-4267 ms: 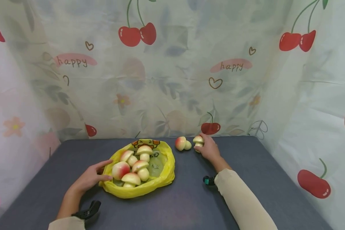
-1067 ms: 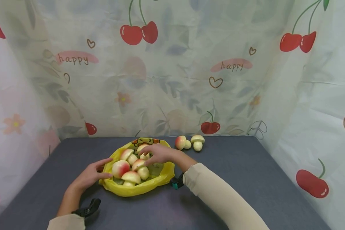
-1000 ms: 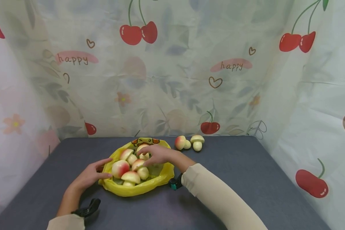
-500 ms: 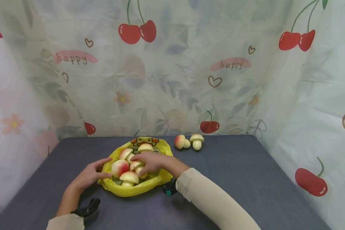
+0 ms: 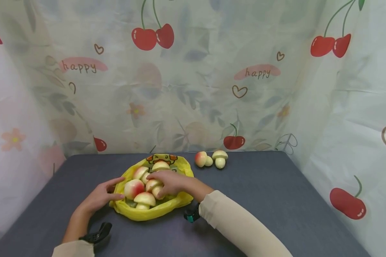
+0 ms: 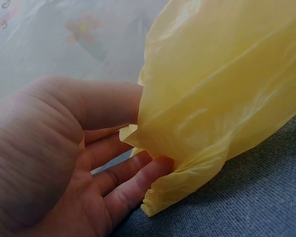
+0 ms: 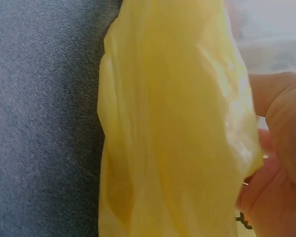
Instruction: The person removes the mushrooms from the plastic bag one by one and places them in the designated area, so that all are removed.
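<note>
Yellow plastic bag (image 5: pixel 167 207) lies open on the grey table (image 5: pixel 276 192), with several toy mushrooms inside. Right hand (image 5: pixel 170 182) reaches into the bag, fingers curled round one mushroom (image 5: pixel 153 185) near the middle; left hand (image 5: pixel 98 196) rests at the bag's left edge, fingers fairly straight against the plastic. Two more mushrooms (image 5: pixel 212 159) stand apart by the cherry-print curtain (image 5: pixel 193 89).

Both forearms reaching forward, right hand (image 5: pixel 169 182) with fingers curled downward, left hand (image 5: pixel 98 197) with fingers loosely extended.
</note>
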`<state>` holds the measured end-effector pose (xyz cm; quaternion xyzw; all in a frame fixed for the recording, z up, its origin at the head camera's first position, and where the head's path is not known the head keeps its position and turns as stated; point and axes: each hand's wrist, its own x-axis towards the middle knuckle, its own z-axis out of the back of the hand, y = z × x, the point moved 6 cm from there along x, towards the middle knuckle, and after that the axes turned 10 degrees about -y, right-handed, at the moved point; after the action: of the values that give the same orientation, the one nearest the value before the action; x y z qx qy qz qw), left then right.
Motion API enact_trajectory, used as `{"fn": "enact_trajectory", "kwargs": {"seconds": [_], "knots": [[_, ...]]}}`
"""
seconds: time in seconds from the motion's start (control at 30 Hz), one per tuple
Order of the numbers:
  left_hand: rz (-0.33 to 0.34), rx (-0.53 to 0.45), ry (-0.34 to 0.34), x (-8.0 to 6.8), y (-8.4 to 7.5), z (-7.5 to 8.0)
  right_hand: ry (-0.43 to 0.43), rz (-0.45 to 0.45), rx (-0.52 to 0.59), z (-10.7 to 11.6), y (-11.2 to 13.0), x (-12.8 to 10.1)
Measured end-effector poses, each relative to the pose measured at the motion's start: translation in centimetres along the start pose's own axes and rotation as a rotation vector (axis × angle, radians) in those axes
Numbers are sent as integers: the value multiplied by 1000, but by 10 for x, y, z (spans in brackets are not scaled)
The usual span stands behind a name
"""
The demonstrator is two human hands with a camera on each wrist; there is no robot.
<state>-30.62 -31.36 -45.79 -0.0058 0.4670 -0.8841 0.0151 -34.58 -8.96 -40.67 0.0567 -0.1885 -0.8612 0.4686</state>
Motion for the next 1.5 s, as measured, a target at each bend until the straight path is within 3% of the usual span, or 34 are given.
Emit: {"fn": "enact_trajectory", "kwargs": {"seconds": [0.4, 0.8, 1.13, 1.5], "knots": [[-13, 3, 3, 1, 1, 0, -100, 20, 48, 16, -6, -14], [-9, 12, 4, 1, 2, -1, -191, 6, 9, 35, -16, -45], [-5, 11, 3, 0, 0, 0, -359, 62, 77, 49, -26, -76], [-8, 20, 1, -2, -2, -1, -483, 71, 15, 54, -42, -94]]}}
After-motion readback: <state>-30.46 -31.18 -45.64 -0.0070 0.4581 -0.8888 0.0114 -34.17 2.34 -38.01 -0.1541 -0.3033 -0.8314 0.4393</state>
